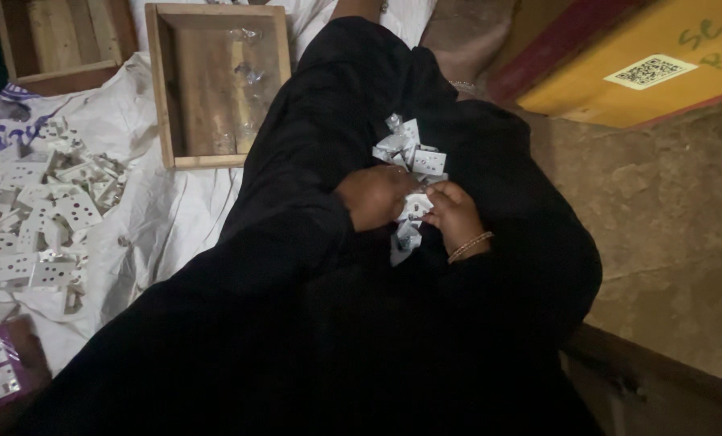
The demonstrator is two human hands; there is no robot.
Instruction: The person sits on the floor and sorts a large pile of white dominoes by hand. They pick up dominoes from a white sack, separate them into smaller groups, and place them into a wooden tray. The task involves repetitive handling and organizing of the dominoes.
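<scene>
A heap of small white cards with holes lies on my lap, on black cloth. My left hand and my right hand meet over the lower part of the heap, fingers closed on one white card between them. A thin bangle circles my right wrist. More white pieces show below the hands.
A shallow wooden tray with small clear packets stands at the top left on a white sheet. Many white punched cards are spread on the sheet at the left. A second wooden box is at the top left corner; a yellow box at the top right.
</scene>
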